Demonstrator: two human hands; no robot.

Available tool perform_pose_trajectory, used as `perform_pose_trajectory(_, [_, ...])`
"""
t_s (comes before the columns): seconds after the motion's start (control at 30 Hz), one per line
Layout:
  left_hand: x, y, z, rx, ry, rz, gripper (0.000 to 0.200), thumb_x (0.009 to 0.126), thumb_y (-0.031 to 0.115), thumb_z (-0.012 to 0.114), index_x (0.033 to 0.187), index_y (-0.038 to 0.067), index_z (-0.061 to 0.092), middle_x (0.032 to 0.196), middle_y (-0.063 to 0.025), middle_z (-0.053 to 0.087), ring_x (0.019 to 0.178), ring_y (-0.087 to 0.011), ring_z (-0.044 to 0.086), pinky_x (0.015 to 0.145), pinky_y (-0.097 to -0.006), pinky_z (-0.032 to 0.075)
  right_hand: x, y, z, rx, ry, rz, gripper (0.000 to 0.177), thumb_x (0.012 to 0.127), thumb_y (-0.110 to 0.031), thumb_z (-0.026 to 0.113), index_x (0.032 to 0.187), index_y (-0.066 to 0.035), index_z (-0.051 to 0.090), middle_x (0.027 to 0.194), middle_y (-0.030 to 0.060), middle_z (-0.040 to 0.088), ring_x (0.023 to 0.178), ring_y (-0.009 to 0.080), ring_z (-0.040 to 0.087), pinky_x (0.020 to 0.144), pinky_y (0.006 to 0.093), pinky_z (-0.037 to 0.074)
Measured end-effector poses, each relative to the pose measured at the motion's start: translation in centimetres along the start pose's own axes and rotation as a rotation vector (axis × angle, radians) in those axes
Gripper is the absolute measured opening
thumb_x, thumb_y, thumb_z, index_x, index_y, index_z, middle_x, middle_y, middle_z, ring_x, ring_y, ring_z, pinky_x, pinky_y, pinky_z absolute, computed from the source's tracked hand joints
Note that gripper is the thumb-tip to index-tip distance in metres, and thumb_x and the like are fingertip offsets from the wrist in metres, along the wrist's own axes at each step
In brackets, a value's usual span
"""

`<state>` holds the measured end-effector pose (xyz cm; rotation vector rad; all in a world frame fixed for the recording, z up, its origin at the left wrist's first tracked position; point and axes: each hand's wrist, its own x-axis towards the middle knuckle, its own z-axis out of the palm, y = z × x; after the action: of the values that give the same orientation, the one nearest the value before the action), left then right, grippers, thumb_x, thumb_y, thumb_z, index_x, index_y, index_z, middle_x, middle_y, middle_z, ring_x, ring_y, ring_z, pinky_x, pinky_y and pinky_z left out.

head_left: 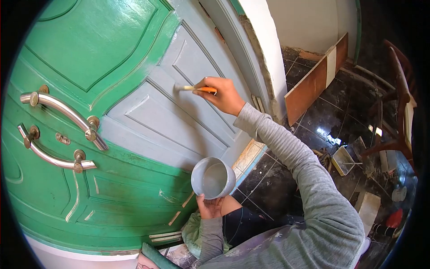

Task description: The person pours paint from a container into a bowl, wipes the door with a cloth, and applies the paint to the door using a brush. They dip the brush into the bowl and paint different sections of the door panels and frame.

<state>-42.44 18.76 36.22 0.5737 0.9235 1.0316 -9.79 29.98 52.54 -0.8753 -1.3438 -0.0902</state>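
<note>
A paintbrush (204,89) with an orange handle is in my right hand (222,95), its bristles against the grey-painted part of a panelled door (156,121). The rest of this door is green (98,40). Below the brush, my left hand (210,207) holds a round grey container (215,178) from underneath and at its near side. Some grey paint shows inside, and the container's opening faces me. Two curved metal handles (62,107) are fixed to the green area at the left.
A brown board (313,85) leans on its edge on the dark tiled floor (264,179). A paint tray (343,160), a wooden chair (398,103) and a pale block (368,208) are at the right. A white wall edge (268,49) stands beside the door frame.
</note>
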Motion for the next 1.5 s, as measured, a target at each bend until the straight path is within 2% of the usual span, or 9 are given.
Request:
perform_pose_trajectory(0.2, [-0.6, 0.4, 0.2, -0.005, 0.014, 0.028, 0.075, 0.078, 0.045, 0.068, 0.139, 0.013, 0.039, 0.139, -0.0173, 0.041, 0.125, -0.0381, 0.046, 0.103, -0.0594, 0.041, 4.6, 3.4, -2.8, -0.019, 0.382, 0.251, 0.013, 0.083, -0.008, 0.073, 0.092, -0.002, 0.066, 0.082, 0.0122, 0.069, 0.065, 0.0208, 0.064, 0.061, 0.0292, 0.052])
perform_pose_trajectory(0.4, [-1.0, 0.8, -0.5, -0.006, 0.057, 0.039, 0.073, 0.078, 0.045, 0.068, 0.138, 0.013, 0.041, 0.137, -0.0168, 0.044, 0.121, -0.0364, 0.05, 0.1, -0.0579, 0.043, 4.1, 3.7, -0.7, -0.175, 0.627, 0.08, 0.014, 0.085, -0.009, 0.073, 0.095, -0.002, 0.066, 0.08, 0.0083, 0.069, 0.063, 0.0117, 0.063, 0.055, 0.0265, 0.05])
perform_pose_trajectory(0.6, [-0.7, 0.5, -0.8, -0.011, 0.04, 0.023, 0.072, 0.078, 0.045, 0.068, 0.137, 0.013, 0.042, 0.135, -0.0152, 0.047, 0.12, -0.0358, 0.051, 0.1, -0.0575, 0.043, 1.1, -1.7, 2.3, -0.136, 0.13, -0.171, 0.013, 0.081, -0.005, 0.072, 0.083, -0.006, 0.059, 0.075, 0.0095, 0.061, 0.071, 0.0304, 0.061, 0.06, 0.0385, 0.049])
perform_pose_trajectory(0.73, [-1.0, 0.6, -0.1, -0.01, 0.063, 0.037, 0.072, 0.078, 0.045, 0.068, 0.137, 0.013, 0.042, 0.135, -0.0146, 0.047, 0.121, -0.0356, 0.051, 0.1, -0.0582, 0.043, 3.6, 0.3, 0.1, -0.014, 0.338, -0.037, 0.015, 0.081, -0.009, 0.076, 0.091, -0.004, 0.066, 0.08, 0.0059, 0.067, 0.069, 0.0129, 0.063, 0.058, 0.0276, 0.05])
perform_pose_trajectory(0.9, [-1.4, 1.1, -0.3, -0.006, 0.04, 0.053, 0.071, 0.078, 0.045, 0.068, 0.137, 0.014, 0.042, 0.135, -0.0143, 0.046, 0.122, -0.0358, 0.05, 0.101, -0.059, 0.042, 6.7, 4.7, -3.5, -0.094, 0.574, 0.162, 0.01, 0.081, -0.006, 0.072, 0.089, -0.005, 0.065, 0.076, 0.0094, 0.064, 0.063, 0.0199, 0.06, 0.058, 0.0298, 0.048])
perform_pose_trajectory(1.07, [-1.1, 0.5, -0.4, -0.01, 0.021, 0.022, 0.071, 0.078, 0.046, 0.068, 0.137, 0.015, 0.042, 0.136, -0.0144, 0.045, 0.123, -0.0358, 0.049, 0.101, -0.0587, 0.042, 2.1, 2.3, 0.6, -0.288, 0.183, -0.247, 0.01, 0.082, -0.006, 0.072, 0.087, -0.006, 0.063, 0.077, 0.0092, 0.064, 0.07, 0.0268, 0.063, 0.062, 0.033, 0.05])
perform_pose_trajectory(1.17, [-1.2, 0.4, 0.2, 0.002, 0.005, 0.03, 0.071, 0.078, 0.046, 0.067, 0.137, 0.015, 0.042, 0.137, -0.0146, 0.045, 0.122, -0.036, 0.05, 0.101, -0.0585, 0.042, 1.6, -0.7, 0.1, -0.04, 0.108, -0.232, 0.012, 0.081, -0.006, 0.073, 0.087, -0.005, 0.062, 0.078, 0.0106, 0.064, 0.072, 0.0292, 0.064, 0.063, 0.0354, 0.051])
perform_pose_trajectory(1.37, [-1.4, 0.8, -0.1, 0.017, 0.036, 0.023, 0.072, 0.079, 0.045, 0.067, 0.138, 0.014, 0.041, 0.138, -0.0145, 0.044, 0.122, -0.0365, 0.05, 0.102, -0.0591, 0.042, 7.0, 3.6, -3.0, -0.365, 0.432, -0.212, 0.007, 0.083, -0.006, 0.069, 0.086, -0.005, 0.062, 0.077, 0.0113, 0.062, 0.071, 0.0294, 0.062, 0.063, 0.0381, 0.05])
perform_pose_trajectory(1.5, [-0.6, 0.2, -0.7, -0.009, 0.006, 0.017, 0.072, 0.078, 0.045, 0.068, 0.138, 0.015, 0.041, 0.138, -0.0151, 0.043, 0.122, -0.0362, 0.05, 0.102, -0.0589, 0.041, 3.0, -0.1, -0.3, -0.388, -0.133, -0.376, 0.01, 0.083, -0.009, 0.069, 0.09, -0.01, 0.062, 0.08, 0.0091, 0.062, 0.076, 0.0268, 0.063, 0.066, 0.038, 0.052])
